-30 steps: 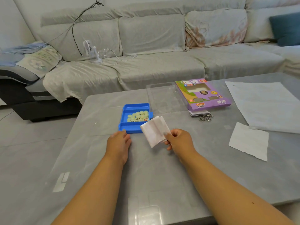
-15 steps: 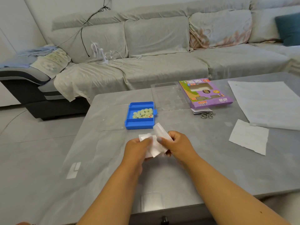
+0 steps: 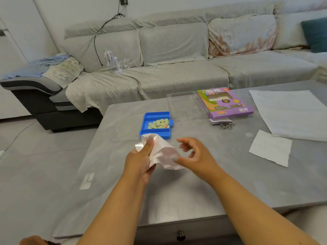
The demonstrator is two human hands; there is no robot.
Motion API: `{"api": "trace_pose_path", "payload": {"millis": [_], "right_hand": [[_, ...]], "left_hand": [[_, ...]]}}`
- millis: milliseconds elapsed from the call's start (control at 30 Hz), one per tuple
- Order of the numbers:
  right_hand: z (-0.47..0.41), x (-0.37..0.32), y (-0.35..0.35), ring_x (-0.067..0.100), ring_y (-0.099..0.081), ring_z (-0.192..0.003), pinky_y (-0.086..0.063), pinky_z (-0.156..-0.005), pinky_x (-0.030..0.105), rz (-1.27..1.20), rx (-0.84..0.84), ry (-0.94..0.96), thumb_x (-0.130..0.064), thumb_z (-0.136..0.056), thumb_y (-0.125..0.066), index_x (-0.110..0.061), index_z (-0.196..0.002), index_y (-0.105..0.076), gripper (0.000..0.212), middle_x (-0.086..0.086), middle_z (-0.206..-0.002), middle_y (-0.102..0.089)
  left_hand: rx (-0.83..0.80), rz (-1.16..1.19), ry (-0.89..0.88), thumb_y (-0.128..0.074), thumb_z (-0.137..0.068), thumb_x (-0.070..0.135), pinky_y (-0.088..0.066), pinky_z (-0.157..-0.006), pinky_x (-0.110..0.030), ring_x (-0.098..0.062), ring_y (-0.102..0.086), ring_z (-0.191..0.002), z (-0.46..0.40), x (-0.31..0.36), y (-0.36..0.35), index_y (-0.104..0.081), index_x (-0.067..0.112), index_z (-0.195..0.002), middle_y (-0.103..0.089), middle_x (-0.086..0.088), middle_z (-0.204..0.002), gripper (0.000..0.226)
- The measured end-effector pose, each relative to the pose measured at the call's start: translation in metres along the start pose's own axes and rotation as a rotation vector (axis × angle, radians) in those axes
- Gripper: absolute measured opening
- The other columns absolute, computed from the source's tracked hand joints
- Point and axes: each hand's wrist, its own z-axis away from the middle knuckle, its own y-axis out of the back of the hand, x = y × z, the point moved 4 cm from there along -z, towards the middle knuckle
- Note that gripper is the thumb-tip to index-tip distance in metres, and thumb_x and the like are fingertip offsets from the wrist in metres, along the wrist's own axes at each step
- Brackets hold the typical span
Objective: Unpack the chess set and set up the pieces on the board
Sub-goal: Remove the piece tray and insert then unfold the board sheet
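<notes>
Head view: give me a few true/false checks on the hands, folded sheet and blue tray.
1. The left hand grips the folded white sheet. True.
2. The blue tray holds pale round pieces. True.
3. The pieces are already set out on a board. False: all visible ones lie in the tray.
4. The purple box sits left of the tray. False: it lies to the tray's right.
5. The right hand rests flat on the table. False: it is raised, thumb touching the sheet's edge.

bare table (image 3: 203, 183) around the hands; blue tray (image 3: 155, 134) just ahead, paper sheet (image 3: 269, 147) rightward.
</notes>
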Motion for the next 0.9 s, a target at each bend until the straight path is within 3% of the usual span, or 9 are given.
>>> {"api": "trace_pose_path", "payload": {"millis": [67,133,233,400,500,600,667,800,900], "right_hand": [[0.001,-0.011,-0.011,0.002,-0.055,-0.086,-0.040,-0.070,0.011,0.061,-0.074,0.031,-0.036,-0.075,-0.074,-0.034,-0.102,-0.062,0.029,-0.015,-0.093,-0.059],[-0.004,-0.012,-0.010,0.004,-0.056,-0.079,-0.040,-0.068,0.015,0.098,0.021,-0.022,-0.027,-0.087,-0.063,-0.027,-0.093,-0.067,0.008,-0.012,-0.087,-0.061],[-0.008,-0.002,0.000,0.013,-0.055,-0.067,-0.047,-0.064,0.023,0.054,0.159,-0.189,-0.020,-0.092,-0.055,-0.011,-0.087,-0.069,0.018,0.000,-0.080,-0.066],[-0.010,0.021,0.020,0.021,-0.061,-0.071,-0.053,-0.065,0.031,-0.900,0.434,-0.555,-0.006,-0.091,-0.055,-0.008,-0.082,-0.062,0.012,0.010,-0.078,-0.066],[-0.012,0.021,0.033,0.023,-0.066,-0.073,-0.058,-0.064,0.034,-1.186,0.495,-0.599,0.004,-0.087,-0.055,-0.002,-0.089,-0.061,0.009,0.013,-0.076,-0.069],[-0.014,0.012,0.036,0.018,-0.068,-0.061,-0.056,-0.050,0.027,-1.184,0.503,-0.570,0.004,-0.086,-0.057,-0.002,-0.088,-0.060,0.007,0.008,-0.062,-0.070],[-0.015,0.003,0.033,0.015,-0.065,-0.051,-0.054,-0.047,0.024,-1.114,0.516,-0.561,0.004,-0.086,-0.059,-0.003,-0.080,-0.058,0.009,0.005,-0.056,-0.067],[-0.015,-0.023,0.026,0.022,-0.059,-0.056,-0.052,-0.055,0.030,-0.703,0.433,-0.474,-0.004,-0.086,-0.058,-0.007,-0.065,-0.058,0.021,0.012,-0.065,-0.062],[-0.011,-0.047,0.024,0.029,-0.068,-0.067,-0.056,-0.065,0.036,-0.457,0.319,-0.355,-0.020,-0.093,-0.055,-0.006,-0.075,-0.066,0.025,0.016,-0.074,-0.069]], "left_hand": [[-0.016,-0.027,-0.031,-0.073,-0.072,0.041,-0.059,-0.072,-0.043,-0.026,-0.069,-0.075,0.005,0.000,-0.008,-0.062,0.012,-0.092,-0.072,-0.011,-0.084,0.037],[-0.048,-0.019,-0.055,-0.071,-0.066,0.048,-0.057,-0.078,-0.046,-0.028,-0.069,-0.080,0.008,0.001,-0.013,-0.063,0.010,-0.098,-0.072,-0.012,-0.091,0.050],[-0.048,-0.013,-0.058,-0.062,-0.082,0.052,-0.054,-0.080,-0.041,-0.024,-0.068,-0.083,0.005,0.002,-0.011,-0.064,0.015,-0.097,-0.073,-0.005,-0.090,0.040],[0.127,-0.096,-0.030,-0.059,-0.091,0.042,-0.049,-0.065,-0.031,-0.019,-0.059,-0.078,-0.006,0.010,0.017,-0.059,0.016,-0.095,-0.064,-0.005,-0.088,0.027],[0.256,-0.472,-0.012,-0.062,-0.090,0.030,-0.050,-0.070,-0.036,-0.025,-0.057,-0.080,-0.017,0.014,0.046,-0.059,0.010,-0.099,-0.064,-0.013,-0.100,0.022],[0.332,-1.087,-0.341,-0.063,-0.088,0.032,-0.046,-0.088,-0.037,-0.027,-0.057,-0.102,-0.013,0.025,0.046,-0.059,0.013,-0.110,-0.060,-0.009,-0.113,0.030],[0.150,-1.018,-0.548,-0.063,-0.088,0.032,-0.044,-0.083,-0.028,-0.017,-0.058,-0.103,0.006,0.028,0.019,-0.061,0.019,-0.109,-0.062,0.003,-0.106,0.025],[-0.369,-0.831,-0.512,-0.070,-0.078,0.048,-0.045,-0.084,-0.017,0.006,-0.054,-0.105,0.042,0.009,-0.042,-0.055,0.031,-0.116,-0.057,0.023,-0.110,0.044],[-0.416,-0.759,-0.482,-0.067,-0.070,0.066,-0.051,-0.087,-0.025,0.002,-0.060,-0.100,0.044,0.002,-0.055,-0.055,0.033,-0.119,-0.064,0.019,-0.109,0.060]]}}
